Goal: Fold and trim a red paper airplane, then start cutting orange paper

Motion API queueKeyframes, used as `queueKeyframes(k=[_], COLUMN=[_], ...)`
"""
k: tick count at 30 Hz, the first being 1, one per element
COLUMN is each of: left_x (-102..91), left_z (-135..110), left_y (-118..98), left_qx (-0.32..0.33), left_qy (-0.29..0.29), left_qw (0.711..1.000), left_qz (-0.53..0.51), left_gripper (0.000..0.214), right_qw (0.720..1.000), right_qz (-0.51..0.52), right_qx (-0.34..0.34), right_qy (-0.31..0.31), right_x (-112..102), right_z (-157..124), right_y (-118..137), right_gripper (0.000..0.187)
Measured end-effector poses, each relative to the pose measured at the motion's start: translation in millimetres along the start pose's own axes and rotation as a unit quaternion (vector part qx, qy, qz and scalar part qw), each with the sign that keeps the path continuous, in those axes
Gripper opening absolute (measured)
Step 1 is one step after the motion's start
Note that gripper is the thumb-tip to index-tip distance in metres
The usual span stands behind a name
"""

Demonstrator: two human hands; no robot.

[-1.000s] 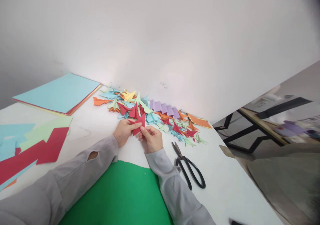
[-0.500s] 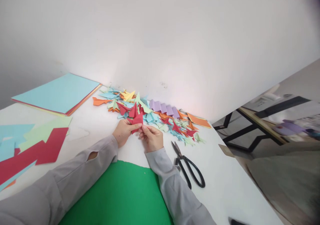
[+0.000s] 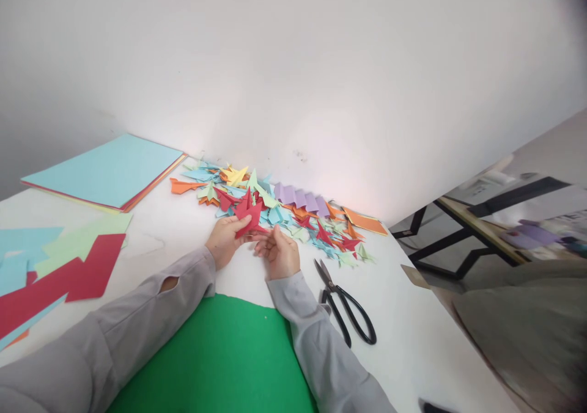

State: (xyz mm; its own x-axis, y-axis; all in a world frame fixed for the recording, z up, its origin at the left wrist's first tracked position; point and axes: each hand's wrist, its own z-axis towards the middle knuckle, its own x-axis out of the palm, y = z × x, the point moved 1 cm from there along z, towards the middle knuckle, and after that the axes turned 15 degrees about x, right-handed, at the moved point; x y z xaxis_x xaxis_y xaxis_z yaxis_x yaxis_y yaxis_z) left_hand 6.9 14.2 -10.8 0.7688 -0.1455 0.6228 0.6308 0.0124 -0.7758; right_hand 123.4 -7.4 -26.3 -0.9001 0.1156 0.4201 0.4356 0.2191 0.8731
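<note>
Fingers (image 3: 241, 222) of the left hand (image 3: 223, 242) pinch a folded red paper (image 3: 250, 220), thumb on top; fingers of the right hand (image 3: 283, 258) bunched, thumb and fingertips pinching its lower right corner. Hidden undersides of both grips: cannot tell how the other fingers lie.

Surroundings, largest first. Pale wall (image 3: 293, 65) fills the upper view. White table (image 3: 408, 327) runs up against it. Off to the right, a second table (image 3: 479, 233) with black frame, blurred. Green surface (image 3: 215, 358) beneath the forearms, at the near side. Grey sleeves (image 3: 142, 306) on both arms; the left one has a slit opening partway along.

Far left, by the wall: stack of sheets (image 3: 105, 171), light blue uppermost, other colours showing at the edges. Heap of small folded papers (image 3: 274, 216) along the wall, mixed colours, just beyond the hands. Near left: overlapping cut pieces (image 3: 94, 272), red, blue, green.

Scissors (image 3: 339, 303), black-handled, lie right of the right forearm. Purple pleated strip (image 3: 298, 197) at the back of the heap; orange sheets (image 3: 365, 222) at its right end. Smallest noted: the red paper itself, between both hands, just on the near side of the heap.
</note>
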Motion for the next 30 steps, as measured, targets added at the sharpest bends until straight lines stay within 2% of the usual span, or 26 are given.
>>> queueKeyframes(k=[4,8,17,24,30], left_x=[0.9,0.9,-1.5,-1.3,2.2], left_z=[-0.9,-1.2,-1.6,-2.8,-5.1], left_y=[1.6,6.4,11.3,9.3,7.1], left_qx=[0.006,0.021,0.026,0.047,0.013], left_qy=[0.026,0.05,0.062,0.017,0.074], left_qw=[0.999,0.997,0.995,0.996,0.994], left_qz=[0.035,0.059,0.075,0.074,0.083], left_gripper=[0.023,0.026,0.032,0.038,0.039], right_qw=[1.0,0.998,0.994,0.99,0.984], right_qz=[0.014,-0.037,-0.101,-0.138,-0.179], right_qx=[0.006,-0.019,-0.016,-0.009,-0.016], right_qy=[-0.028,-0.045,-0.039,-0.007,0.001], right_x=[-0.1,1.2,2.0,4.4,4.4], right_z=[0.0,0.0,-1.8,-3.5,-3.7], right_y=[1.1,-0.8,-1.6,-3.9,-6.2], right_gripper=[0.038,0.03,0.027,0.027,0.029])
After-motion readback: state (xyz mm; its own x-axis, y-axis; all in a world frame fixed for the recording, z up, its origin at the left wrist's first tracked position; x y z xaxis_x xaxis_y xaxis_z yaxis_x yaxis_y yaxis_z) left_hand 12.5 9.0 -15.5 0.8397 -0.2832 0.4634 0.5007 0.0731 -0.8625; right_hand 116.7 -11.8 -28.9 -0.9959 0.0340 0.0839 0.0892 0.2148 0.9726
